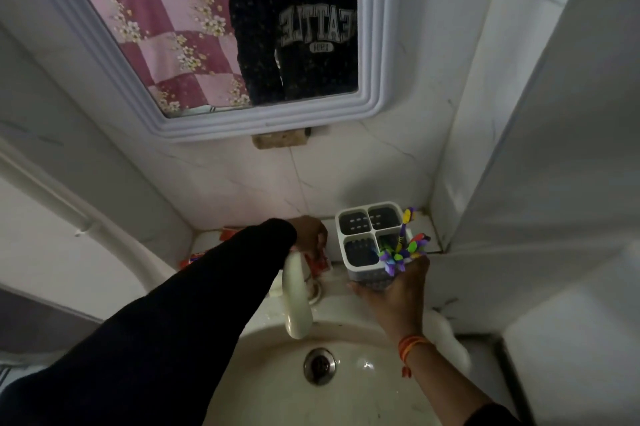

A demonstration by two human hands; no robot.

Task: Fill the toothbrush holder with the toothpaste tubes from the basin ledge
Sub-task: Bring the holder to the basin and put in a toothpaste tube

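A white toothbrush holder [360,252] with four compartments stands on the basin ledge at the right. Several colourful toothbrushes [403,247] fill its front right compartment; the other three look empty. My right hand [398,290] grips the holder's front side from below. My left hand [311,233], in a black sleeve, reaches over the tap to the ledge and closes on a red and white toothpaste tube [320,261]. More red tubes [228,235] lie on the ledge to the left, partly hidden by my left arm.
A cream tap [296,301] juts over the basin [277,391] with its metal drain [319,365]. A framed mirror [242,44] hangs on the tiled wall above. A tiled wall corner closes in right of the holder.
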